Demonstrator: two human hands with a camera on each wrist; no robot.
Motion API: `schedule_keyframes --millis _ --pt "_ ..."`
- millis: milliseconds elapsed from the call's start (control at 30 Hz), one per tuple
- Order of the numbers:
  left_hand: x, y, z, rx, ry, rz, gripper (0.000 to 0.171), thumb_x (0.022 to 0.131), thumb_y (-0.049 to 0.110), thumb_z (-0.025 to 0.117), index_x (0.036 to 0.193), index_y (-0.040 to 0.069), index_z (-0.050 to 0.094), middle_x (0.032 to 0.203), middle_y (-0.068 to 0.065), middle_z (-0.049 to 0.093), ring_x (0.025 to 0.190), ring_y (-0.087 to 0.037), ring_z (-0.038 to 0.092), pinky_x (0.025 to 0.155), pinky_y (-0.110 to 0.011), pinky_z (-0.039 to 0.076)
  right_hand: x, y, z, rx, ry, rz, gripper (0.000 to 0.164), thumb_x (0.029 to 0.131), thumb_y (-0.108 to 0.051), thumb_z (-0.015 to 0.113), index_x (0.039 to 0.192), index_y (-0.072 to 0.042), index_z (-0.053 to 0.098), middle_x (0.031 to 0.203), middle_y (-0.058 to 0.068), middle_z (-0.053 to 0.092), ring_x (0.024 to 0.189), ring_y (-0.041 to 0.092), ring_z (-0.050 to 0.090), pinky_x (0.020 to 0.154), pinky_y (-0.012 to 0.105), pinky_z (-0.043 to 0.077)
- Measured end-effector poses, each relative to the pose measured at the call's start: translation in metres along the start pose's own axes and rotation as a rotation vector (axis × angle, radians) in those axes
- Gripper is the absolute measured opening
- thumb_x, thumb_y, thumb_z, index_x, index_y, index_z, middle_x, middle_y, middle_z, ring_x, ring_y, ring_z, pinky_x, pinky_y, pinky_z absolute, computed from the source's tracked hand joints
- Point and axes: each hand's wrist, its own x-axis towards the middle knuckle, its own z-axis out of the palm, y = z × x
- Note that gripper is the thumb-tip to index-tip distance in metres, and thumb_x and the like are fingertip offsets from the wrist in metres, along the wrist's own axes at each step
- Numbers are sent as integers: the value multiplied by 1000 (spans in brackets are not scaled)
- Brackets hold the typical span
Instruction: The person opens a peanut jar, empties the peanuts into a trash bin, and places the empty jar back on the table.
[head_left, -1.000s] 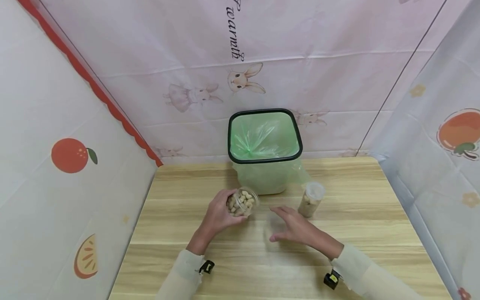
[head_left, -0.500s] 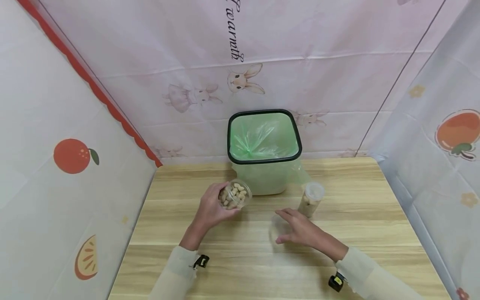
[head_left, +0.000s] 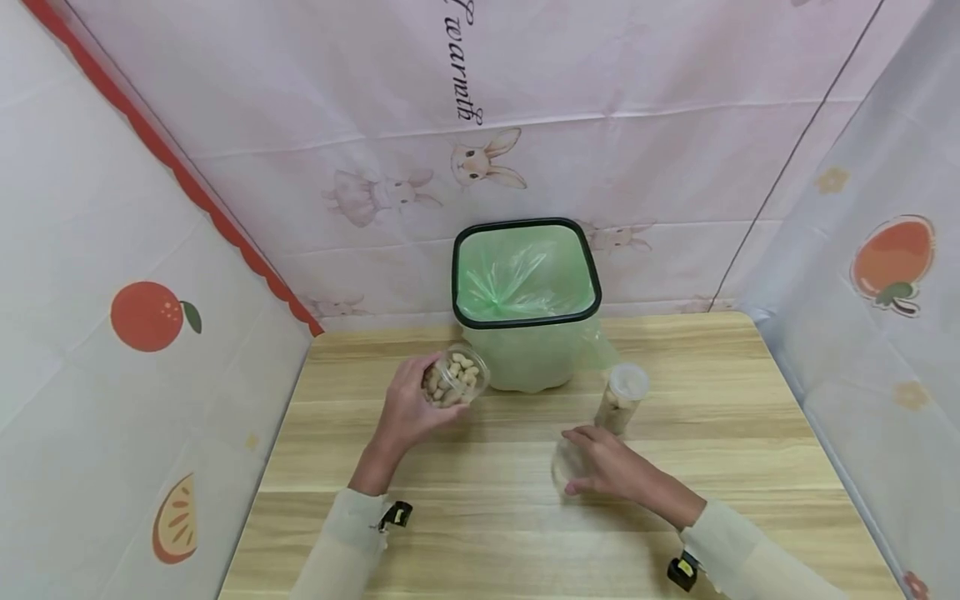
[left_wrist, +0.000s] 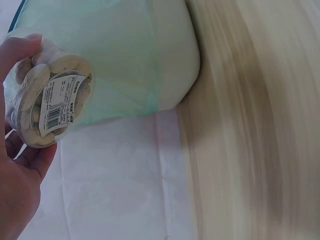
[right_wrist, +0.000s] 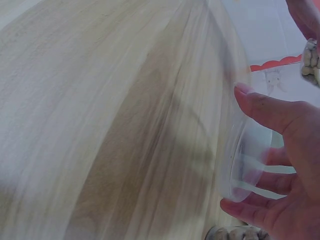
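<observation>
My left hand (head_left: 405, 406) grips a clear plastic jar (head_left: 442, 387) of unshelled peanuts, tilted with its uncovered mouth toward the bin. The left wrist view shows a white barcode label (left_wrist: 61, 105) on the jar's base. Low over the table, my right hand (head_left: 617, 468) holds a round clear lid (head_left: 564, 468) by its edge, between thumb and fingers. The right wrist view has the lid (right_wrist: 245, 155) close to the tabletop. Just behind the right hand stands a second clear jar (head_left: 621, 400), capped and with peanuts inside.
A bin with a black rim (head_left: 525, 322) and a green plastic liner (head_left: 528, 267) stands at the back middle of the wooden table (head_left: 480, 533). Printed cloth walls (head_left: 375, 92) enclose the back and both sides.
The left hand has carried the peanut jar left and slightly toward the back. The right hand has moved a little right and nearer the front, bringing the lid along.
</observation>
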Motion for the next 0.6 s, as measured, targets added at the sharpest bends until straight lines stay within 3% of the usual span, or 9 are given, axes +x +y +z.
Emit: schedule_keyframes --millis 167,400,600 --pt "7 0 -7 1 4 -8 94 57 26 103 136 1 59 122 -18 64 111 -33 62 97 -51 58 -2 3 5 -21 13 -8 86 73 -40 92 140 4 59 134 26 62 119 43 64 98 55 57" --pt "17 -5 -17 14 48 36 93 55 22 103 134 -1 60 123 -19 65 113 -34 63 97 -53 57 -5 3 11 -32 0 -5 87 71 -41 93 139 3 61 125 20 62 102 25 65 86 41 62" --pt "21 -8 -24 15 48 4 94 57 25 102 136 -2 58 123 -22 64 111 -37 63 96 -53 58 -8 6 16 -43 -42 29 89 70 -48 92 138 1 63 123 20 59 100 22 59 82 40 61"
